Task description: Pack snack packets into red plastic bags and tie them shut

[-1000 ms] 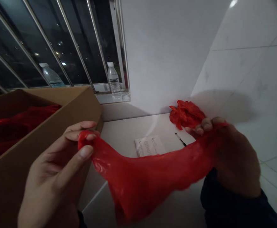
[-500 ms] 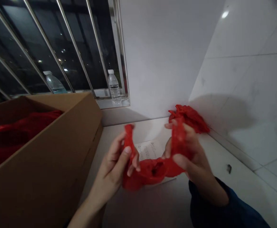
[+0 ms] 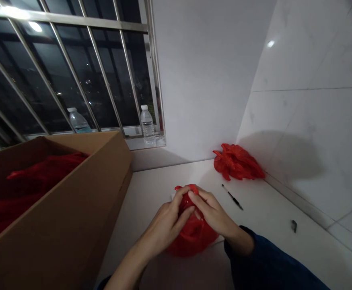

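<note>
A red plastic bag (image 3: 194, 239) hangs bunched below my two hands, over the white surface. My left hand (image 3: 171, 219) grips its gathered top from the left, fingers curled over it. From the other side my right hand (image 3: 213, 211) is closed on the same gathered part, and the fingertips of both hands nearly meet. What the bag holds, if anything, cannot be made out. Most of the paper sheet (image 3: 220, 239) under the bag is hidden; just an edge shows.
At left stands a large cardboard box (image 3: 103, 169) with red plastic bags (image 3: 49, 171) inside. Another crumpled red bag (image 3: 237, 163) lies against the back wall. A black pen (image 3: 232, 197) and a small dark object (image 3: 293, 226) lie at right. Water bottles (image 3: 147, 125) stand by the barred window.
My hands have come together, bringing the bag's two handles from apart to bunched at one spot. The view has tilted up a little, and the pen is now uncovered.
</note>
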`<action>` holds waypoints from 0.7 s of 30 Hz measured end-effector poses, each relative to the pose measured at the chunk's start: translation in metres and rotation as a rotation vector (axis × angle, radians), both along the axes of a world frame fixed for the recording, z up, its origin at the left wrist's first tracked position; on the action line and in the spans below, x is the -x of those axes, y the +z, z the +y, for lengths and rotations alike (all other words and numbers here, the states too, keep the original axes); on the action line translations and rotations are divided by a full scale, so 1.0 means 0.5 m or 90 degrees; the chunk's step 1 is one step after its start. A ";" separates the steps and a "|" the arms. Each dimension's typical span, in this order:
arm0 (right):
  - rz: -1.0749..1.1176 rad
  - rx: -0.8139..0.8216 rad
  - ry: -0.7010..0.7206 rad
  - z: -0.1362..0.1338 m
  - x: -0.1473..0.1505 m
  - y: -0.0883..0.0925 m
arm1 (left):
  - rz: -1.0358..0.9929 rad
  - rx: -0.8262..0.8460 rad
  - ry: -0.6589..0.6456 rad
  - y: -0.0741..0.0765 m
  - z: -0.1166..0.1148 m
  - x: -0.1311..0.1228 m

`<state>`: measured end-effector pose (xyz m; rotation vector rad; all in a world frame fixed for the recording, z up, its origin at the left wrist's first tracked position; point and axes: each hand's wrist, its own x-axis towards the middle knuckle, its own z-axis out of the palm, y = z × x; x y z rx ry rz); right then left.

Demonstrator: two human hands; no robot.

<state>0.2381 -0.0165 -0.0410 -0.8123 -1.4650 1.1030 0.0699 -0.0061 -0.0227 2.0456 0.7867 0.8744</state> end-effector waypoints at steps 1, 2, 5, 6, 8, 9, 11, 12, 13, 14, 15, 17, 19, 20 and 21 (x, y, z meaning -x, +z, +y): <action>0.021 0.022 -0.004 0.003 -0.001 -0.001 | 0.013 -0.004 0.007 -0.001 0.001 0.002; 0.048 0.042 -0.003 0.007 -0.002 -0.004 | 0.025 -0.007 0.009 -0.001 0.002 0.003; 0.150 0.087 -0.015 0.015 0.000 -0.014 | 0.032 -0.029 0.018 -0.001 0.006 0.001; 0.169 0.092 -0.020 0.016 0.001 -0.016 | 0.014 -0.038 0.025 0.000 0.006 0.000; 0.154 0.083 -0.018 0.015 0.002 -0.018 | -0.027 -0.041 0.033 0.002 0.007 -0.002; 0.131 0.073 -0.005 0.013 0.002 -0.017 | -0.036 -0.032 0.028 0.002 0.006 -0.002; 0.075 0.047 0.045 0.010 0.002 -0.016 | -0.021 -0.002 -0.005 -0.001 0.005 0.000; 0.052 0.040 0.074 0.008 0.002 -0.016 | -0.005 0.013 -0.025 -0.004 0.005 0.002; 0.033 0.041 0.098 0.008 0.002 -0.016 | 0.007 0.025 -0.039 -0.006 0.004 0.004; 0.015 0.046 0.112 0.008 0.002 -0.017 | 0.015 0.035 -0.045 -0.009 0.004 0.006; 0.001 0.055 0.109 0.009 0.002 -0.018 | 0.014 0.041 -0.044 -0.010 0.003 0.007; 0.005 0.076 0.064 0.012 0.000 -0.018 | -0.013 0.052 -0.033 -0.008 0.001 0.005; 0.061 0.088 -0.003 0.016 -0.003 -0.016 | -0.061 0.081 -0.033 -0.004 0.000 -0.002; 0.103 0.100 -0.025 0.017 -0.004 -0.015 | -0.090 0.104 -0.034 -0.002 0.001 -0.007; 0.151 0.118 -0.035 0.019 -0.004 -0.014 | -0.122 0.133 -0.033 -0.001 0.003 -0.011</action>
